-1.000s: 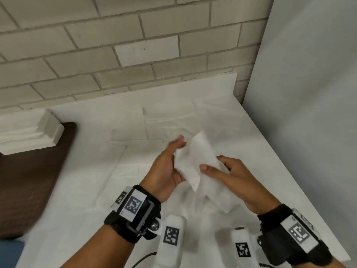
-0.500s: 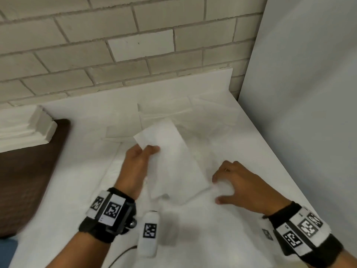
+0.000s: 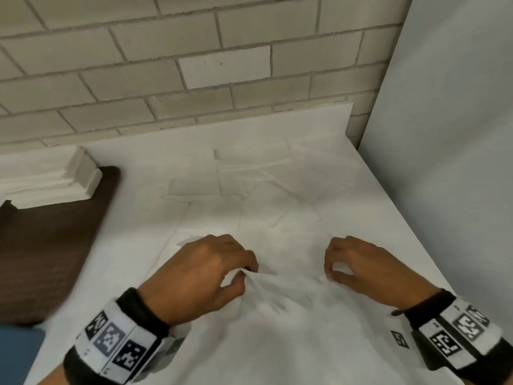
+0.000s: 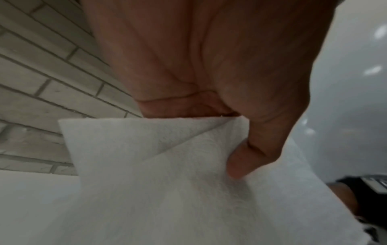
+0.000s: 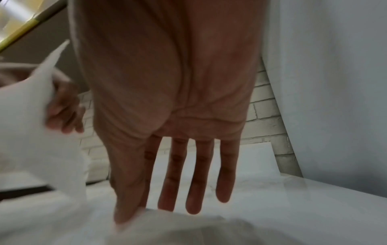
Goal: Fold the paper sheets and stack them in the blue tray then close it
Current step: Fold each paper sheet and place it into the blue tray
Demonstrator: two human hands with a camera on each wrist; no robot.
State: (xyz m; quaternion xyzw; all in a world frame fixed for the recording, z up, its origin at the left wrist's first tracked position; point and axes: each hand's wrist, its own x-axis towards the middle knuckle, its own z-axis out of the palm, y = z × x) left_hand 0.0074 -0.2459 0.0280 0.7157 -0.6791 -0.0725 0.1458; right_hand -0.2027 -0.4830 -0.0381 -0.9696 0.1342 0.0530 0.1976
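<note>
A white paper sheet point(image 3: 286, 287) lies rumpled on the white table point(image 3: 388, 218), lifted into a ridge between my hands. My left hand point(image 3: 245, 273) pinches its left end between thumb and curled fingers. In the left wrist view the thumb point(image 4: 247, 159) presses on the sheet's point(image 4: 157, 165) folded corner. My right hand point(image 3: 330, 273) pinches the sheet's right end with thumb and forefinger. In the right wrist view its other fingers point(image 5: 196, 182) hang straight above the sheet point(image 5: 188, 228). A blue corner, probably the blue tray point(image 3: 16, 348), shows at the bottom left.
Several more loose sheets point(image 3: 249, 176) lie overlapping further back on the table. A white stack point(image 3: 47, 187) sits on a brown mat point(image 3: 50, 251) at the left. A brick wall point(image 3: 194, 65) bounds the back and a grey panel point(image 3: 444, 162) the right.
Both hands held a sheet up in the air a second ago. The left hand then carried it over the table. Now both hands are low and nearer me, each pinching an end of a sheet.
</note>
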